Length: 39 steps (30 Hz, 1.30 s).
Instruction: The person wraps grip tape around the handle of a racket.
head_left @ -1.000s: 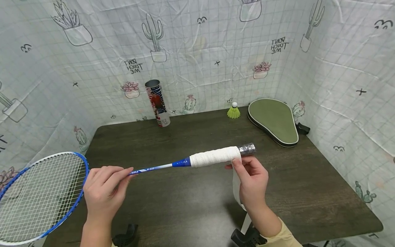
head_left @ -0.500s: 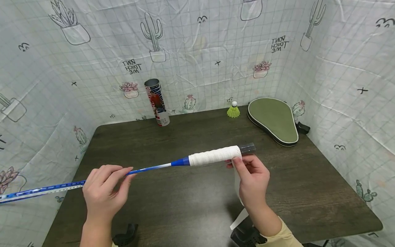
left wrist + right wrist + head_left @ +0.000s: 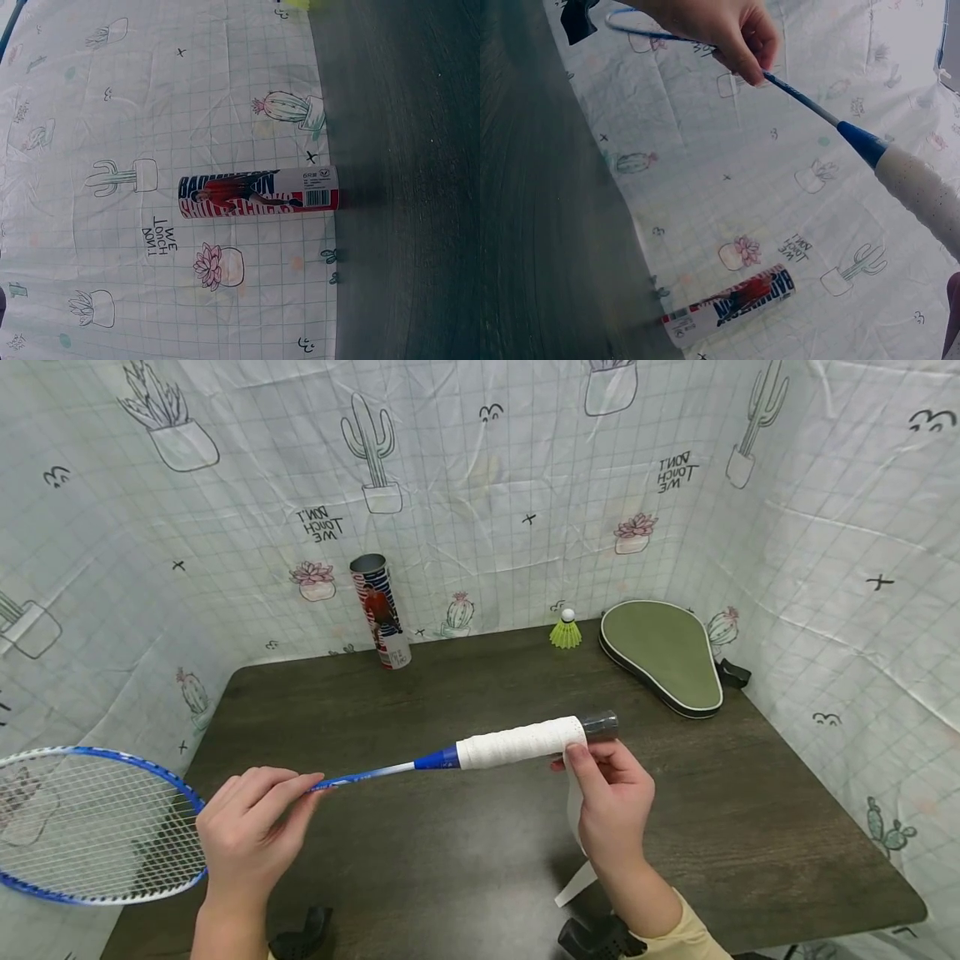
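A blue and white badminton racket (image 3: 390, 769) is held level above the table, its strung head (image 3: 97, 827) at the far left. My left hand (image 3: 251, 835) pinches the shaft between thumb and fingers. White perforated grip tape (image 3: 521, 742) wraps most of the handle, up to a dark bare end (image 3: 601, 724). Near that end my right hand (image 3: 617, 797) pinches the tape between thumb and fingers. A loose tail of the tape (image 3: 575, 883) hangs below this hand. In the right wrist view the wrapped handle (image 3: 919, 191) runs toward the lower right, with the left hand (image 3: 724, 34) on the shaft.
A shuttlecock tube (image 3: 381, 610) stands at the back left of the dark wooden table (image 3: 450, 877). A yellow shuttlecock (image 3: 566, 630) and a green paddle-shaped case (image 3: 662, 656) lie at the back right. Printed cloth (image 3: 465, 460) encloses the back and sides.
The racket has rolled about its shaft: its head went from face-on to edge-on and now shows its strings again. Both hands keep nearly the same places; the tape's loose tail has shifted slightly.
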### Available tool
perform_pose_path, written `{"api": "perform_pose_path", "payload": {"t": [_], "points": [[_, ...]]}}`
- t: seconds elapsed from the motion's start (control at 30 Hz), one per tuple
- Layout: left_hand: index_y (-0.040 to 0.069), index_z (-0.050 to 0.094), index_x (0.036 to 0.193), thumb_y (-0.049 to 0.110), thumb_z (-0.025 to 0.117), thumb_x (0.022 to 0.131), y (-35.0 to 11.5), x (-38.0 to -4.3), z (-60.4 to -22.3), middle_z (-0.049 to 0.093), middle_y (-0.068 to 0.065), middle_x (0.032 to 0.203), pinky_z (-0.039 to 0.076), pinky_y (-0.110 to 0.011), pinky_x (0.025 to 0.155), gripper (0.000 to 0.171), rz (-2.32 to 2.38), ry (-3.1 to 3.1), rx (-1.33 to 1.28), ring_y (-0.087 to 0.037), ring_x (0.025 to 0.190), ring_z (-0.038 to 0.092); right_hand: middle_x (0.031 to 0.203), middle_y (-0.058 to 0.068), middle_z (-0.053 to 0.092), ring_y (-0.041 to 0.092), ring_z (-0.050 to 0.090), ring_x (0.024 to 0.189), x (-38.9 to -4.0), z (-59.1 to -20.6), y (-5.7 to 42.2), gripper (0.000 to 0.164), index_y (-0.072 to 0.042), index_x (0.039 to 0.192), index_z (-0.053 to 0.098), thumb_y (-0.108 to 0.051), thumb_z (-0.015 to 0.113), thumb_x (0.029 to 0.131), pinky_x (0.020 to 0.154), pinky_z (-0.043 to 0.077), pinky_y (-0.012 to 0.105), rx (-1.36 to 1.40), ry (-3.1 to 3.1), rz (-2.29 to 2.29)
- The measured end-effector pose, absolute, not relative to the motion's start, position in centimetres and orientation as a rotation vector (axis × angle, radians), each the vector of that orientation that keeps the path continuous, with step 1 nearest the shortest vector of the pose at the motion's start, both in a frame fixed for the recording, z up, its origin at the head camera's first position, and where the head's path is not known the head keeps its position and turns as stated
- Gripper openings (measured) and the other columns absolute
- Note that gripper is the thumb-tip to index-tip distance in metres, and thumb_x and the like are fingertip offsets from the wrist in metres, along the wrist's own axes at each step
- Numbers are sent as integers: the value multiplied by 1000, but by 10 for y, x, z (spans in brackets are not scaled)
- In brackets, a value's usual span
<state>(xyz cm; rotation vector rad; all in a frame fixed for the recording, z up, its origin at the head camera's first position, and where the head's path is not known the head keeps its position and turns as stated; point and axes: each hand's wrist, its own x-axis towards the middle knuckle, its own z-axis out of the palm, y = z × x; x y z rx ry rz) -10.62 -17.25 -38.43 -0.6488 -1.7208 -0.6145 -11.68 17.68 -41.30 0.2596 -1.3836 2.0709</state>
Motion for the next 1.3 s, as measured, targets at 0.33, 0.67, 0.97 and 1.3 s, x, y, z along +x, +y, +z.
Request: {"api": "perform_pose_path", "payload": {"t": [0.33, 0.67, 0.97, 1.3], "points": [[3, 81, 77, 38, 78, 93, -172, -106, -385, 69, -6, 68, 39, -30, 66, 39, -618, -1722, -625, -29, 64, 56, 95, 14, 73, 23, 77, 81, -119, -416, 179, 5, 19, 95, 62, 21, 60, 91, 78, 63, 33, 527, -1215, 2175], [3, 80, 78, 37, 75, 96, -173, -105, -387, 67, -6, 67, 31, -27, 62, 39, -587, -1743, -580, -25, 55, 51, 83, 5, 71, 16, 72, 70, -116, -413, 179, 11, 17, 83, 62, 13, 69, 91, 69, 59, 25, 338, -1357, 2132], [2, 79, 77, 16, 77, 88, -174, -105, -386, 69, -5, 69, 35, -27, 60, 17, -637, -1743, -622, -23, 57, 54, 84, 9, 73, 19, 73, 69, -116, -412, 180, 4, 17, 87, 65, 16, 66, 91, 72, 60, 28, 422, -1268, 2163], [4, 83, 82, 30, 78, 95, -172, -106, -388, 70, -6, 71, 39, -29, 66, 30, -632, -1717, -618, -28, 61, 56, 85, 8, 71, 17, 70, 68, -118, -414, 180, 9, 18, 87, 62, 13, 68, 91, 67, 61, 28, 349, -1273, 2140]]}}
